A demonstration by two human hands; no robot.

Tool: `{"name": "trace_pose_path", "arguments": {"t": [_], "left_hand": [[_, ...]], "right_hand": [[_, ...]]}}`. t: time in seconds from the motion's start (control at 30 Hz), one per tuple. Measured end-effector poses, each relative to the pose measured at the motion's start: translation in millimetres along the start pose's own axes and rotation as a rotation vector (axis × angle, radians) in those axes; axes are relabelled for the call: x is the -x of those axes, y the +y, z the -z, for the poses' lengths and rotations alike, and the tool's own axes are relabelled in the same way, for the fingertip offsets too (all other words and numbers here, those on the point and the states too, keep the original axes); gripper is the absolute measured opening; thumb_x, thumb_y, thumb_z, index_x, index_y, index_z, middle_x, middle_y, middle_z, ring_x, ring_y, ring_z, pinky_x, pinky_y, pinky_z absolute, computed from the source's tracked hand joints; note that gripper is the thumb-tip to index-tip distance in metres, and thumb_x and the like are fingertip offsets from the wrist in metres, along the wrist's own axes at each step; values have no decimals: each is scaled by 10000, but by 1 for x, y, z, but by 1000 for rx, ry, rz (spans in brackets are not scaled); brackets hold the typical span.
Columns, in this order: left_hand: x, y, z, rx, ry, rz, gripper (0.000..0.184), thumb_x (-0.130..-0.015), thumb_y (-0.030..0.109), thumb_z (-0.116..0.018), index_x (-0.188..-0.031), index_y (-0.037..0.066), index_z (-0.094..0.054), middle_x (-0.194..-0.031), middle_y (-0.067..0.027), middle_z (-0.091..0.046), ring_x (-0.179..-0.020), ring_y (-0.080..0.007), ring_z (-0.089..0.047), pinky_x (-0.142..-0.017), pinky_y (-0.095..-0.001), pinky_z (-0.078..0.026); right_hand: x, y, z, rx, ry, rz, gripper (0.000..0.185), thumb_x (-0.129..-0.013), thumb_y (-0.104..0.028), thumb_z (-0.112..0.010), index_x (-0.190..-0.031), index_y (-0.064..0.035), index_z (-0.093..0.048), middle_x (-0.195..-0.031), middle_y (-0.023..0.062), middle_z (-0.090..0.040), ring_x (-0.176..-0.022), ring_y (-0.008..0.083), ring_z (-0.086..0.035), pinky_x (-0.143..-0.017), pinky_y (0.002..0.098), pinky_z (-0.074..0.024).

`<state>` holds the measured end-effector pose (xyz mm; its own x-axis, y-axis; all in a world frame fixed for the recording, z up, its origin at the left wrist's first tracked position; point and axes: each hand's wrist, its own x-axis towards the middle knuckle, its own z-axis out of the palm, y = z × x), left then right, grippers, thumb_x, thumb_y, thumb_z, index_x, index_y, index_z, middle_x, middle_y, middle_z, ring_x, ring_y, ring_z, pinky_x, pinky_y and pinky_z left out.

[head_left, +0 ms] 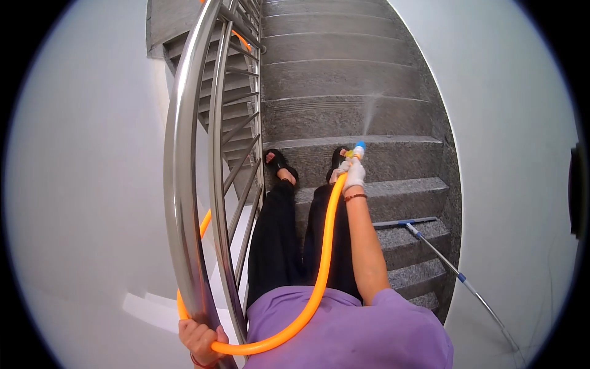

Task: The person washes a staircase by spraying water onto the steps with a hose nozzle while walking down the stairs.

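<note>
My right hand [354, 173], in a white glove, is closed round the end of an orange hose [329, 237] just behind its nozzle [359, 149], which has a blue tip. A fine spray of water [370, 114] leaves the nozzle toward the grey stone steps [344, 80]. At the lower left, my bare left hand [201, 340] grips the hose beside the metal handrail [182, 184]. Between the hands the hose hangs in a curve across the purple shirt. Part of it passes behind the railing.
A squeegee [405, 222] with a long pole lies on the lower steps at the right, its pole leaning toward the white wall [510, 154]. Both feet, in black sandals [279, 162], stand on a step. Another flight [236, 117] shows through the railing.
</note>
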<state>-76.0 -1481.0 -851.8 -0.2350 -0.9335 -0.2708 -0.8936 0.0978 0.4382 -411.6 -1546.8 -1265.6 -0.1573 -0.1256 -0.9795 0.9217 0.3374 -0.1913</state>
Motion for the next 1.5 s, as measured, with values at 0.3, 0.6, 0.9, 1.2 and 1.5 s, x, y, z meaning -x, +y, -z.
{"name": "trace_pose_path", "arguments": {"t": [0.3,0.6,0.9,1.2,1.5], "left_hand": [[12,-13,2,23,-19,25,310,-631,44,-573,-499,84,-297,-481,-44,-266,-479,-217,-285,-534,-319,-270],[10,-16,1,54,14,21,306,-600,65,-589,-469,90,-314,-450,-35,-291,-426,-202,-290,-504,-311,-269],[12,-17,2,29,1,29,298,-585,91,-603,-454,99,-336,-435,-33,-305,-419,-193,-299,-495,-303,-268],[9,-16,2,20,-12,22,294,-571,75,-598,-460,98,-327,-444,-38,-297,-427,-199,-297,-498,-306,-269],[4,-11,2,12,-31,12,295,-616,31,-578,-498,89,-314,-477,-40,-272,-463,-217,-282,-526,-317,-269]], "right_hand": [[80,47,-16,84,-183,-140,221,-862,-270,-451,-679,-168,-382,-477,-48,-309,-344,77,-307,-330,237,-287],[91,169,-61,219,-195,-418,143,-855,-242,-438,-752,-145,-421,-539,-56,-320,-400,79,-328,-376,240,-303],[39,151,-46,161,-163,-389,202,-897,-288,-415,-761,-139,-414,-518,-65,-289,-367,58,-288,-351,218,-257],[27,117,-36,132,-104,-266,182,-902,-266,-423,-844,-94,-443,-540,-54,-323,-401,62,-314,-380,216,-295],[6,67,-19,72,-40,-196,242,-904,-296,-412,-726,-132,-402,-503,-74,-302,-372,60,-302,-360,214,-277]]}}
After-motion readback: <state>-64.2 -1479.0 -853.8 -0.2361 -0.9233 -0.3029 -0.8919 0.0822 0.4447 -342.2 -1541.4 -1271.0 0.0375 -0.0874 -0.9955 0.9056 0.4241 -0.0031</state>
